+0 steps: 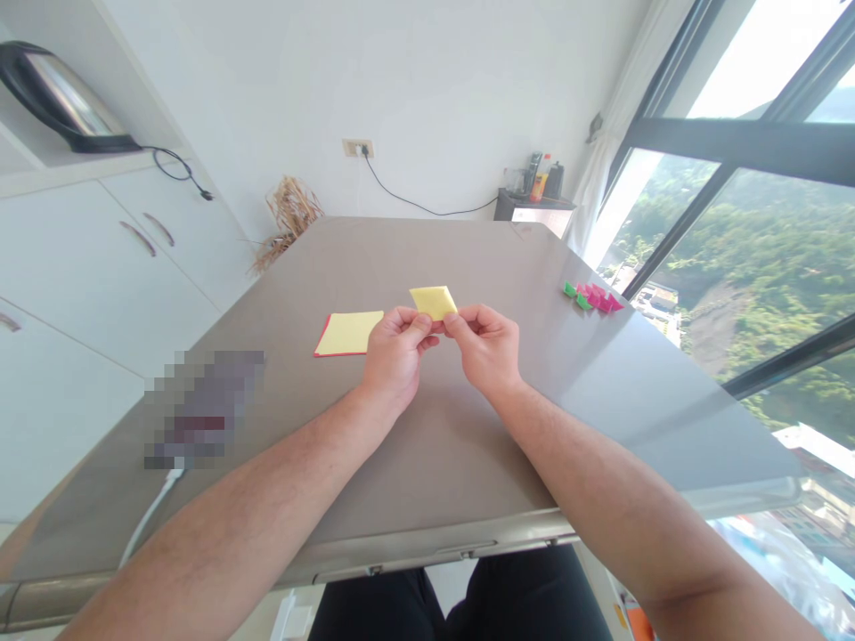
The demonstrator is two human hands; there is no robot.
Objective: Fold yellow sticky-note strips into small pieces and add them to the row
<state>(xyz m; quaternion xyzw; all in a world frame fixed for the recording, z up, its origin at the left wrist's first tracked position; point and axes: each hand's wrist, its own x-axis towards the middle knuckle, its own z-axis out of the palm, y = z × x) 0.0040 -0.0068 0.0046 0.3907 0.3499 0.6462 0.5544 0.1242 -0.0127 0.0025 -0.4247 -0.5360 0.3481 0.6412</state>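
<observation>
Over the tabletop [460, 258], holding the folded yellow paper [433, 303] by its near edge, pinched between thumb and fingers of both the left hand [395, 356] and the right hand [491, 349]. Projecting just beyond the thumb tips, away from the body. Small, plain yellow, slanted and four-sided in outline, with smooth face and pointed far left corner. Just beside the left hand, partly covered by it, flat yellow sheets [347, 333] with red edging.

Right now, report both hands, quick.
Left hand: closed, pinching the folded yellow paper between thumb and fingers.
Right hand: closed, pinching the same paper near its other lower corner.
</observation>
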